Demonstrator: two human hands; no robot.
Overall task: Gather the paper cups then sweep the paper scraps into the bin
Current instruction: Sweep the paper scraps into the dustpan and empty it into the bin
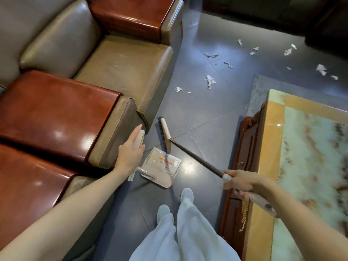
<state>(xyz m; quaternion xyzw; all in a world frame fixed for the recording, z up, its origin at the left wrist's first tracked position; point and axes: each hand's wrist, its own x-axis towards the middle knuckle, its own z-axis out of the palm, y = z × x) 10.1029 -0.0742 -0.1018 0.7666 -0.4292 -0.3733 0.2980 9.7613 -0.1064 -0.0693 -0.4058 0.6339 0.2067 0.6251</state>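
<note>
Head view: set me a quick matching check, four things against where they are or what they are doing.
1 broom head
2 dustpan
3 paper scraps
4 right hand

A scattered on the floor farther ahead
B grips the broom handle
C at the dustpan's far edge
D low on the floor beside the sofa arm

Pairs: 1-C, 2-D, 3-A, 4-B
</note>
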